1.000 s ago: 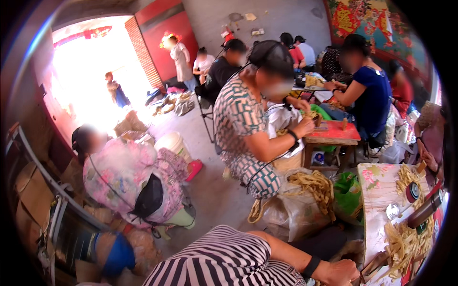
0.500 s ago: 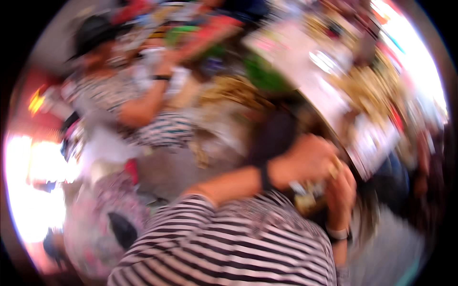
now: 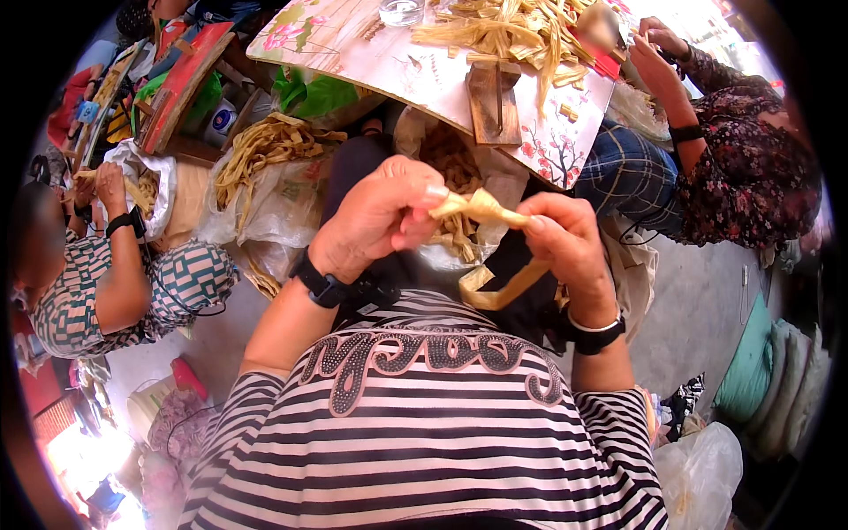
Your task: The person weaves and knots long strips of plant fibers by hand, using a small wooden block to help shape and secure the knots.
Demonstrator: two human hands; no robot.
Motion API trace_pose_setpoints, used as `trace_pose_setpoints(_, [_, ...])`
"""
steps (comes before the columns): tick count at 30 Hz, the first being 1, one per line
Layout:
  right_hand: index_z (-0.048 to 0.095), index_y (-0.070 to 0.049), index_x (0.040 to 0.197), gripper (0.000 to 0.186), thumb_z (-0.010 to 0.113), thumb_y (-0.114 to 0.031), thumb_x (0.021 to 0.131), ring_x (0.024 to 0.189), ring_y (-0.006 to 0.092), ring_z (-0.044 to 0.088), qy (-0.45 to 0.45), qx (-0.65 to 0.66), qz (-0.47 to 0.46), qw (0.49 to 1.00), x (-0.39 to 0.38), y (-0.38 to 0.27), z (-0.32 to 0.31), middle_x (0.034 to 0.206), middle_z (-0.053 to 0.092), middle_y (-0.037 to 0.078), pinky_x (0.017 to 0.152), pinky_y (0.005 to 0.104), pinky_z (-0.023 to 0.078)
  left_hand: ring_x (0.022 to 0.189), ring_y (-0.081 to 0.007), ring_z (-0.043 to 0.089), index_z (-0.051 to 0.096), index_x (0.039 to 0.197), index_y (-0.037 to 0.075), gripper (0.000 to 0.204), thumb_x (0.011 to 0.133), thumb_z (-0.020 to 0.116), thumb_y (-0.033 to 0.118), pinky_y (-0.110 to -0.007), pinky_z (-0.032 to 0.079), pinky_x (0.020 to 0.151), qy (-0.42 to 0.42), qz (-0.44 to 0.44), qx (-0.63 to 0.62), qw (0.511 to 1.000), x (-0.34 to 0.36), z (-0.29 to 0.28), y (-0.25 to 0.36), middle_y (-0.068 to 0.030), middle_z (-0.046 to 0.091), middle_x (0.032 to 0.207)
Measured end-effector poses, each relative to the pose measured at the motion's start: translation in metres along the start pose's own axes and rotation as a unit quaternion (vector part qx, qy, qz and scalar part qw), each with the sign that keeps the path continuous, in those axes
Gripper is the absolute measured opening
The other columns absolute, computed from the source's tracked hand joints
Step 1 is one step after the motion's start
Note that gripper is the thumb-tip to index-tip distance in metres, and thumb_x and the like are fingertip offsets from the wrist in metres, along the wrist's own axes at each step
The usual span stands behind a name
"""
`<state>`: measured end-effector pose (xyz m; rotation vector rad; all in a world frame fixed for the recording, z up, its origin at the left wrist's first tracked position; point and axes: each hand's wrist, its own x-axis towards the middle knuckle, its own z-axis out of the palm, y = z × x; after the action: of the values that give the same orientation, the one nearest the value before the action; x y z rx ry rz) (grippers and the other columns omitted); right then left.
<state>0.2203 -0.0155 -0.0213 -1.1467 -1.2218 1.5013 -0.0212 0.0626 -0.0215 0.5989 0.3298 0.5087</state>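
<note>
A pale yellow, flat, pliable strip (image 3: 485, 206) is stretched between my hands in front of my chest, with a twist or knot in its middle. My left hand (image 3: 389, 208) pinches one end between thumb and fingers. On the other side my right hand (image 3: 570, 243) grips it just past the knot, and a loose tail of the strip loops down below. Behind my hands a plastic bag (image 3: 508, 181) holds several yellow pieces, partly hidden by the strip. What exactly the strip is made of, I cannot tell.
A floral-patterned table (image 3: 380, 66) ahead carries a heap of yellow strips (image 3: 517, 31), a wooden block (image 3: 495, 131) and a glass (image 3: 401, 11). More strips (image 3: 265, 146) fill a bag at left. One person (image 3: 115, 283) sits left, another (image 3: 742, 150) right, both handling things.
The earlier frame is badly blurred. My view has swung, and my hands, close together before at the right, are now centred and apart with the strip drawn between them.
</note>
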Motion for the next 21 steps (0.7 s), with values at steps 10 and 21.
trace_pose_setpoints(10, [0.063, 0.003, 0.078, 0.016, 0.061, -0.012, 0.083, 0.054, 0.0045, 0.043, -0.011, -0.173, -0.054, 0.983, 0.012, -0.004, 0.013, 0.059, 0.051, -0.001, 0.048, 0.0215, 0.033, 0.065, -0.0159, 0.057, 0.060, 0.082, -0.002, 0.035, 0.090, 0.051, 0.031, -0.027, 0.045, 0.062, 0.125, 0.042, 0.601, 0.788, -0.016, -0.018, 0.018, -0.0067, 0.059, 0.069])
trace_pose_setpoints(21, [0.063, 0.003, 0.078, 0.016, 0.062, -0.012, 0.083, 0.055, 0.0060, 0.046, 0.007, -0.170, -0.050, 0.984, 0.016, 0.005, 0.015, 0.060, 0.055, 0.002, 0.049, 0.0224, 0.035, 0.074, -0.0250, 0.059, 0.060, 0.098, 0.000, 0.034, 0.089, 0.052, 0.033, -0.030, 0.045, 0.068, 0.128, 0.009, 0.616, 0.777, -0.008, -0.016, -0.001, -0.0141, 0.062, 0.084])
